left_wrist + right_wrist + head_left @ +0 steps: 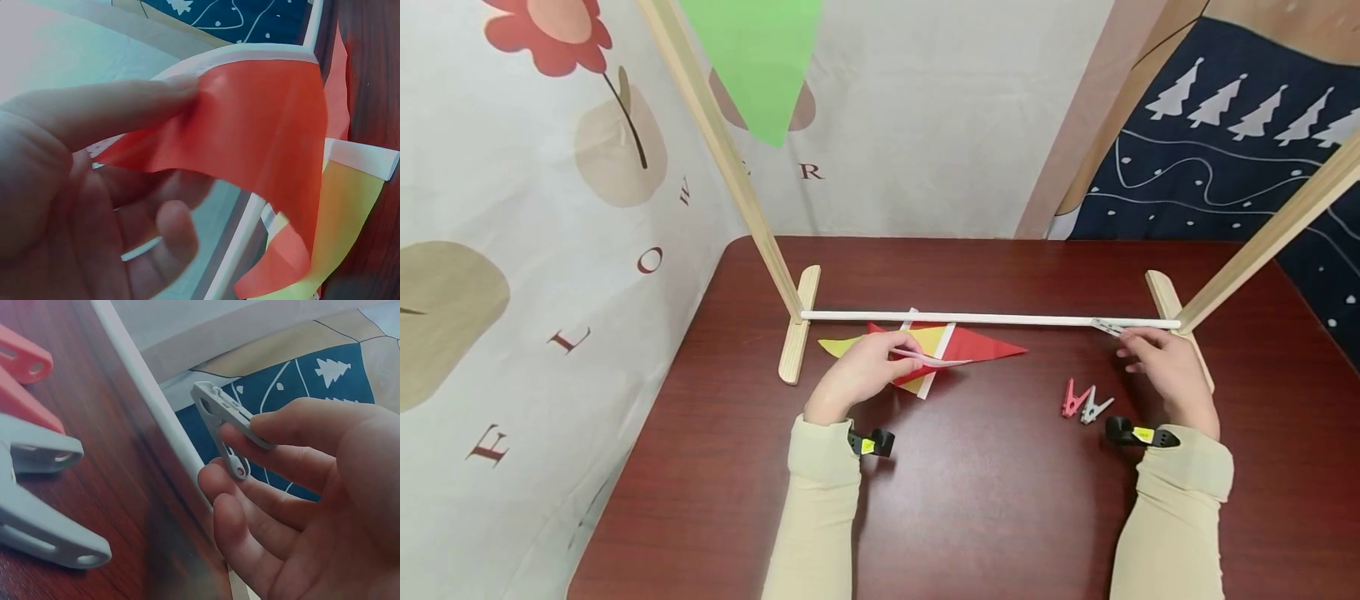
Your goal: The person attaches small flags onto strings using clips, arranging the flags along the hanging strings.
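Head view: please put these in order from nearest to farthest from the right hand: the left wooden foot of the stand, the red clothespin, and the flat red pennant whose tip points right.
1. Red clothespin: just to the left of the right hand.
2. Flat red pennant: farther left, beyond the clothespin.
3. Left wooden foot: farthest, at the left side.

White-edged pennant [951, 363] pinched by left hand [867, 365] near center, pale clothespin [1106, 327] held in right hand [1172, 371] at right, red clip [1071, 402] and gray clip [1091, 408] laid lower right, white rod [1015, 319] set mid-frame.
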Motion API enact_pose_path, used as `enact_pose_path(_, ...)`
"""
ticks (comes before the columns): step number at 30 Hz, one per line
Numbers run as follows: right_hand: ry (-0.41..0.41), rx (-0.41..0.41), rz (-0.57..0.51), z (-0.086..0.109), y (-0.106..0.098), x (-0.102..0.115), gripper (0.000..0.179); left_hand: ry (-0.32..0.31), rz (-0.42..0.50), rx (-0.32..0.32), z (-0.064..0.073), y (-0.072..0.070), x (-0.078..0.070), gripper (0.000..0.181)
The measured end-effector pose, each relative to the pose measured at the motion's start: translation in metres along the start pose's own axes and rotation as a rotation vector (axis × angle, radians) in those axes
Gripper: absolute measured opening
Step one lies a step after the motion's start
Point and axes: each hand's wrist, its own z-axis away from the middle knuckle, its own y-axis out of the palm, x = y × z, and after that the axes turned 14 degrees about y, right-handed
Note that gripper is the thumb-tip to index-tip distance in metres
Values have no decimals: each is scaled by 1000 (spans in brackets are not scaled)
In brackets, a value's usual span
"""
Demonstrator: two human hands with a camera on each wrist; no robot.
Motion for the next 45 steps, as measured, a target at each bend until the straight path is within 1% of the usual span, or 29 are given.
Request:
enact_pose_path(4,-11,-4,1,2,0,2,47,6,14,-134,0,-1,-2,9)
enact_pose_path(7,-22,-10,10,3,0,4,48,-4,61,-241,0,-2,-2,11)
enact_pose_path(11,-27,-19,40,5,0,5,49,-25,96,-335,2,-3,-1,12)
enact_pose_path(13,-28,-20,55,5,1,6,50,-23,107,-364,2,-3,-1,12)
enact_pose_path(16,-34,-23,58,5,2,7,49,3,124,-393,2,-4,-1,10)
enact_pose_path(21,-46,-33,60,5,3,11,48,33,135,-406,1,-5,-3,9)
enact_pose_path(26,-62,-47,72,5,5,15,48,27,108,-411,1,-5,-4,10)
enact_pose_path(28,-67,-54,75,4,6,16,47,31,33,-419,1,-5,-4,11)
enact_pose_path(30,-71,-57,78,4,6,16,47,42,-83,-441,0,-4,-4,12)
enact_pose_path(33,-81,-57,83,5,7,17,46,63,-296,-494,0,-2,-2,14)
enact_pose_path(35,-91,-54,88,5,7,17,44,75,-381,-538,1,-1,-1,16)
enact_pose_path(37,-99,-54,96,5,8,19,44,83,-427,-576,1,-1,0,16)
enact_pose_path(40,-112,-55,111,6,8,21,43,87,-447,-607,2,-2,1,14)
enact_pose_path(45,-124,-69,138,9,11,25,43,88,-438,-610,3,-3,2,12)
